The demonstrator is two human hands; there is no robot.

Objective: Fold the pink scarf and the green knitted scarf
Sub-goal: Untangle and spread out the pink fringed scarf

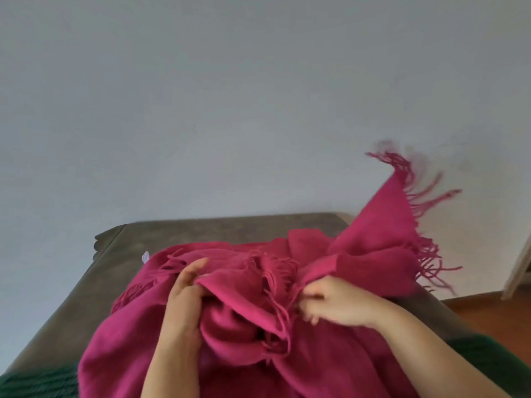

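The pink scarf [235,334] lies bunched over the brown surface [201,231], with fringes along its edges. One fringed corner stands up in the air at the right, blurred. My left hand [184,300] grips a fold of the pink scarf near its middle, thumb up over the cloth. My right hand [333,303] pinches the scarf's edge by the fringe, right of centre. The green knitted scarf [37,383] shows at the bottom left corner and again at the bottom right, mostly hidden under the pink scarf and my arms.
A plain grey wall fills the upper half of the view. The brown surface ends at a far edge and a left edge. Wooden floor [494,314] and a pale door frame [517,271] show at the right. A small white label [145,257] sticks out of the scarf.
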